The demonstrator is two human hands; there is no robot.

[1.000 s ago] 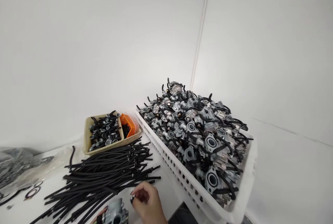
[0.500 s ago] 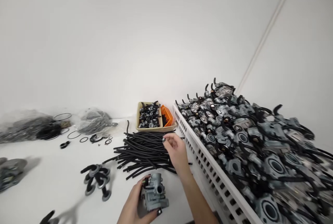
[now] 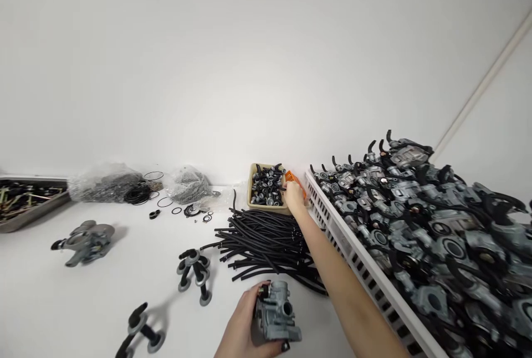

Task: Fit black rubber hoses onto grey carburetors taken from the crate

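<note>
Head view first: the left hand (image 3: 243,331) has a solid grip on a blocky grey metal carburetor-type body (image 3: 277,313) with a round port facing out, fingers on its far side and the thumb along the bottom. It's up near the front edge of the view, over the white bench (image 3: 50,302).

The right hand (image 3: 294,196) is stretched way out to the tan plastic divided bin (image 3: 266,206), right by the small orange slatted plastic basket (image 3: 290,176) at its right end. The fingertips are hidden, so I honestly can't tell whether that grip is on anything. The bin's left compartment is heaped with black rubber elbow pieces with grey ring ends (image 3: 267,186).

So the step in hand, as I read it, is steadying the metal body with one hand while the other is at the bin. From here I'd say it calls for a light fingertip pinch and a clear way past the pile of thin black rubber hoses (image 3: 266,241) just in front of the bin, plus some care around the white perforated plastic crate (image 3: 394,300) close by on the right, since it's piled high with similar hose-fitted metal bodies (image 3: 415,236).
</note>
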